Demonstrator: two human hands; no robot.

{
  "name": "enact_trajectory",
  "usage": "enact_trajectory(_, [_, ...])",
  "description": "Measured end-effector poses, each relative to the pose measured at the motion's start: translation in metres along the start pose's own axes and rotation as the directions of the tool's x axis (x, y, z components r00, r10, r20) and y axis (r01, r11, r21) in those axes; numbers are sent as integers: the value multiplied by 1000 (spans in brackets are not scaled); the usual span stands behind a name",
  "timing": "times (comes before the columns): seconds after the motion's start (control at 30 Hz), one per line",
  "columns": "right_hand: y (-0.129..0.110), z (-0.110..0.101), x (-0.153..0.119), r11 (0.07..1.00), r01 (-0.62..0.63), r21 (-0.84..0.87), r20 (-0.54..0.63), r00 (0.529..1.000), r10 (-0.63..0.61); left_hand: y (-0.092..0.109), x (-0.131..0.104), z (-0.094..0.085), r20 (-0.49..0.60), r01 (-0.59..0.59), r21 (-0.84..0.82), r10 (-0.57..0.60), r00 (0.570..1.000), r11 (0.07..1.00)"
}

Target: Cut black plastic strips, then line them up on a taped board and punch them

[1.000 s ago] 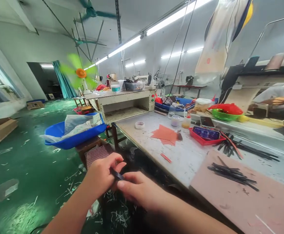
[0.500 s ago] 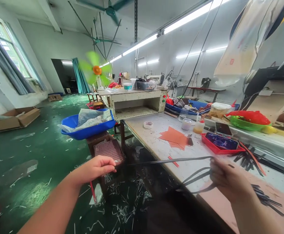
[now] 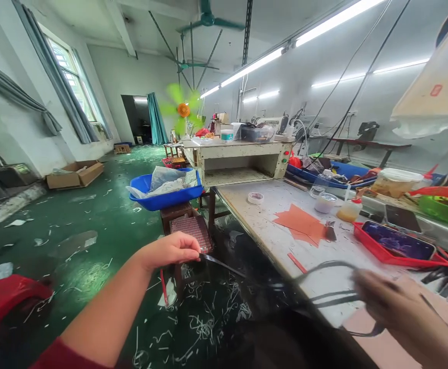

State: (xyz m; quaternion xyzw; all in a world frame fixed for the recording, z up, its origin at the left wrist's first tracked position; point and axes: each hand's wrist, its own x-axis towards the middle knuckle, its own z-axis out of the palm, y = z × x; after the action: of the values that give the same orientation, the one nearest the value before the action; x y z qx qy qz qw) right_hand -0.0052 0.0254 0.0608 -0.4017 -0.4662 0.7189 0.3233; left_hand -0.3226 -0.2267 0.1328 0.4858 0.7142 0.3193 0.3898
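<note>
A long thin black strip (image 3: 224, 265) runs from my left hand across to the right, sagging between the hands. My left hand (image 3: 174, 250) pinches its end between thumb and fingers, out over the floor left of the table. Blurred by motion, my right hand (image 3: 381, 297) is closed round several loops of the strip above the table's near part. Orange pieces (image 3: 301, 224) lie flat on the table (image 3: 262, 220), with a small red strip (image 3: 297, 263) nearer to me.
Beyond the orange pieces are a tape roll (image 3: 255, 198), a jar (image 3: 325, 202) and a glue bottle (image 3: 350, 209). A red tray (image 3: 401, 260) holding a phone is at right. Left of the table, a blue basin (image 3: 166, 197) rests on a stool.
The view has turned left, so the surroundings appear further right. The black strip has gone from nearly straight to slack. My right hand has moved right and down in the picture.
</note>
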Motion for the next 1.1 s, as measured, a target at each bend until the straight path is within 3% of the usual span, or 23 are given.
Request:
enact_trajectory(0.03, [-1,17,-3,994,29,-106,18,999,-27,4,3,3,18,-10,-1,10,1000,1000])
enact_trajectory(0.1, [-4,57,-13,852,199,-484,96,980,-174,14,12,9,63,-36,3,36,997,999])
enact_trajectory(0.13, [-6,78,-20,794,299,-530,199,953,-226,20,16,13,89,-53,7,52,995,999])
enact_trajectory(0.23, [-6,133,-41,812,456,-363,554,807,-205,37,29,24,165,-109,25,103,981,994])
enact_trajectory(0.3, [-2,154,-50,860,431,-274,677,722,-146,45,34,29,214,-140,37,129,968,989])
enact_trajectory(0.33, [2,158,-51,881,393,-263,690,715,-113,47,36,31,235,-147,41,133,963,988])
enact_trajectory(0.43, [9,142,-42,923,259,-285,589,807,-44,43,36,29,249,-130,36,117,962,991])
enact_trajectory(0.53, [10,97,-24,967,157,-200,443,895,-54,29,32,22,196,-94,-6,93,976,996])
enact_trajectory(0.63, [6,55,-12,992,100,-76,294,953,-73,15,26,17,151,-66,-47,73,986,997])
enact_trajectory(0.73, [6,35,-12,996,81,-31,220,973,-72,9,22,18,116,-69,-79,78,990,994])
enact_trajectory(0.9, [11,33,-18,997,76,-27,221,973,-69,7,21,16,33,-84,-99,87,996,992])
enact_trajectory(0.97, [11,37,-17,995,89,-47,224,972,-76,6,22,16,-47,-94,-88,90,995,992])
enact_trajectory(1.03, [11,47,-14,978,137,-156,233,967,-99,5,25,27,-172,-119,-73,105,980,990])
enact_trajectory(1.1, [15,64,-12,926,200,-321,248,961,-122,5,29,52,-262,-142,-57,122,957,988])
